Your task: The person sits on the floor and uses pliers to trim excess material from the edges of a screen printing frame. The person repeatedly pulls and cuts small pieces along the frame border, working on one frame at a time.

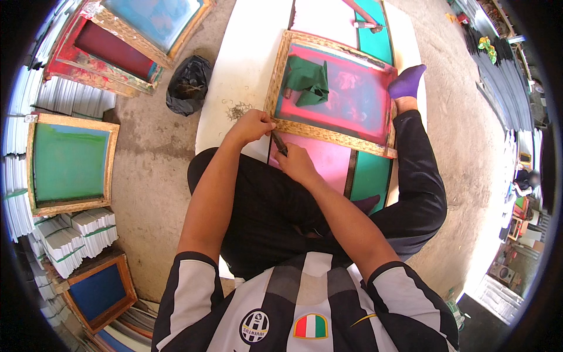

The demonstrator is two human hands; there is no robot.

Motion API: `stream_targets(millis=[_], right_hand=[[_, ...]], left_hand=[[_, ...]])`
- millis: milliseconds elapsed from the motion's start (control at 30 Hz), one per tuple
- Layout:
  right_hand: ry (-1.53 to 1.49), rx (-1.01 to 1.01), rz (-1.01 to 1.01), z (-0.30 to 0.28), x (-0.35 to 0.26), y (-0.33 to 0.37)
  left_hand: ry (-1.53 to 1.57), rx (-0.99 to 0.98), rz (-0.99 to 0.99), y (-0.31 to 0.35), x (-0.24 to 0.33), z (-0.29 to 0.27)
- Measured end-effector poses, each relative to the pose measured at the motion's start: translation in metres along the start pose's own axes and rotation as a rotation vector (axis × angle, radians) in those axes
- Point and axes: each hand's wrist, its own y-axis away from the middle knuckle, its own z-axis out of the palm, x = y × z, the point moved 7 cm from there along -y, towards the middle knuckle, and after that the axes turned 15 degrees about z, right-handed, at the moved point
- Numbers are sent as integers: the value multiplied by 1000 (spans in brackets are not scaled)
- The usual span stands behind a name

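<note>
In front of me lies a wooden-framed printing screen (328,130) with pinkish-red and blue-grey mesh. My left hand (253,125) is closed in a pinch at the frame's near-left corner; what its fingertips hold, if anything, is too small to tell. My right hand (298,163) grips a dark, narrow hand tool (278,141), its tip pointing at that same corner. The tool's exact kind is unclear. A crumpled dark green cloth (309,81) rests on the mesh, with a small brownish object (287,93) partly under it.
Pink (321,161) and green (370,176) panels lie beneath the screen on a white surface (234,70). A hammer-like tool (368,16) lies beyond it. To the left are a black plastic bag (187,85), more screens (70,161) and bundled white stacks (76,240). My purple-socked foot (406,82) touches the screen's right side.
</note>
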Motion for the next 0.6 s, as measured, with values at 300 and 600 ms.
stream_targets(millis=[300, 600], right_hand=[[-494, -547, 311, 6, 41, -19], [-414, -602, 362, -12, 25, -25]], left_hand=[[-505, 256, -106, 1, -3, -45], [-712, 249, -434, 16, -8, -67]])
